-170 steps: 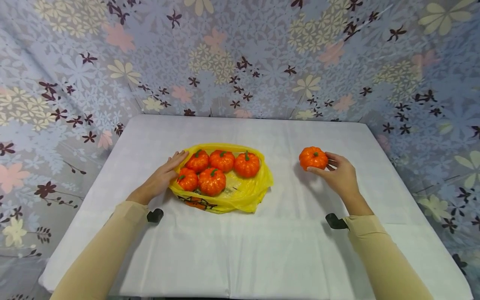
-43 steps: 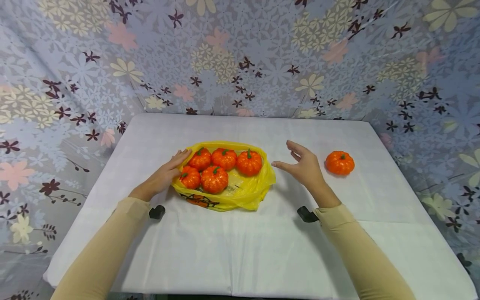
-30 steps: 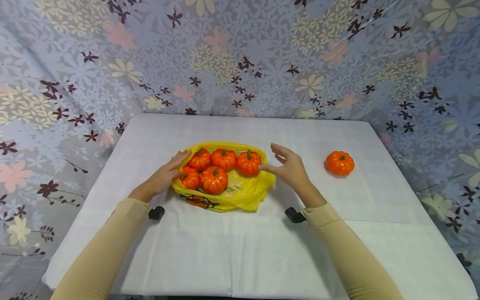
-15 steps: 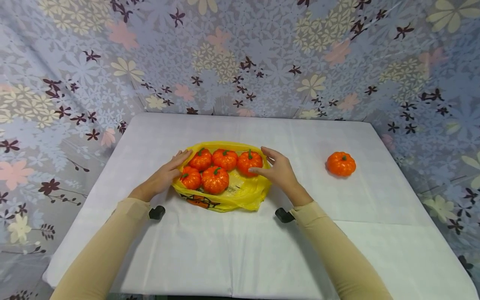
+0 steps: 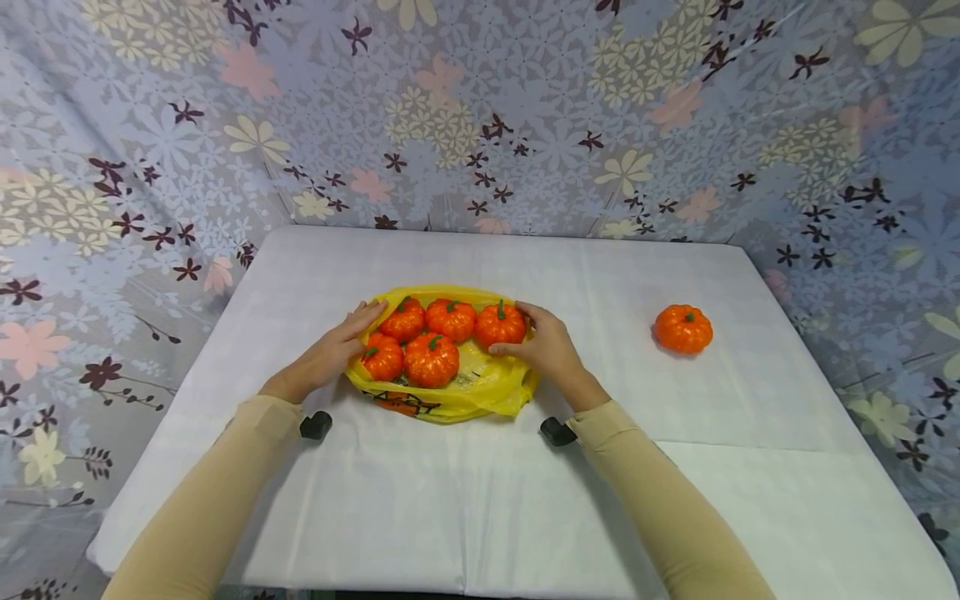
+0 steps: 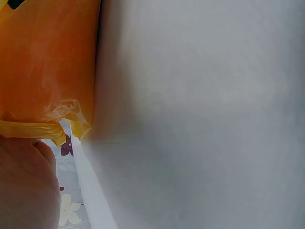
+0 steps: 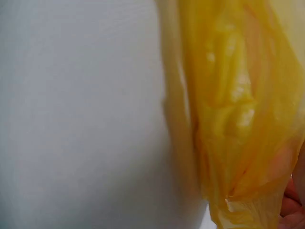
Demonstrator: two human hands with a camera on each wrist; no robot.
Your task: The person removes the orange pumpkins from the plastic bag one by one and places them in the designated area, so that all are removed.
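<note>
A yellow plastic bag lies spread on the table, its mouth facing up. Inside are several small orange pumpkins with green stems. At the bag's left rim rests my left hand, fingers fairly straight. My right hand holds the bag's right side, thumb over the inner side in front of the rightmost pumpkin, fingers outside and partly hidden. In the right wrist view, yellow plastic covers much of that hand. The left wrist view shows the bag's side beside my left hand.
One more orange pumpkin sits alone on the right side of the table, which has a white cloth. A flower-patterned cloth hangs behind the table. A black wrist camera juts from the left sleeve, another from the right.
Earlier, my right hand held a pumpkin; that pumpkin now sits on the table at right. The hand has since moved left to the bag's right side. My left hand has stayed nearly still.
</note>
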